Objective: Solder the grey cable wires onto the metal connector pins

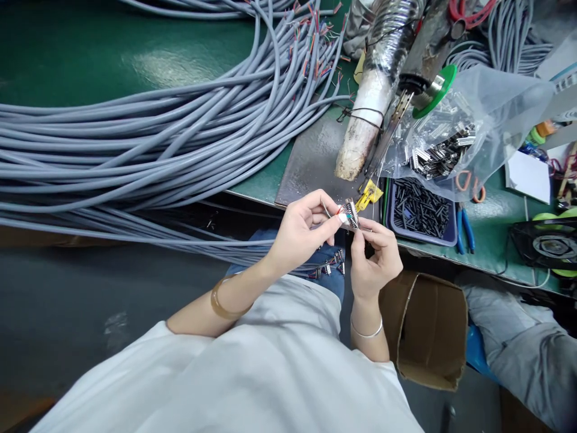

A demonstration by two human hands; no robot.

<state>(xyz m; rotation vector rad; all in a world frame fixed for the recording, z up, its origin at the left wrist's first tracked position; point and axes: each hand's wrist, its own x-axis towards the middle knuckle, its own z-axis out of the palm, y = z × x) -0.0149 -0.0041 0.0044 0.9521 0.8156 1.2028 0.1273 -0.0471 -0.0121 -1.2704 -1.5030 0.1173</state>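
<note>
My left hand [306, 228] pinches the thin coloured wires at the end of a grey cable, close to a small metal D-sub connector [351, 214]. From the other side, the thumb and fingers of my right hand [375, 255] hold that connector by its edge. Red and green wire ends show between the two hands, against the connector's row of pins. Whether each wire is joined to a pin is too small to tell. Just behind the connector sits a yellow piece [369, 193], under the soldering iron [392, 132]. More cables with connectors [331, 264] lie across my lap.
A thick bundle of grey cables [180, 132] covers the green table's left side. Beyond my hands are a wrapped duct [360, 132], a solder spool [435, 91] and a bag of connectors [505, 102]. To the right stand a bin of black sleeves [421, 207], pliers [464, 228] and a cardboard box [433, 331].
</note>
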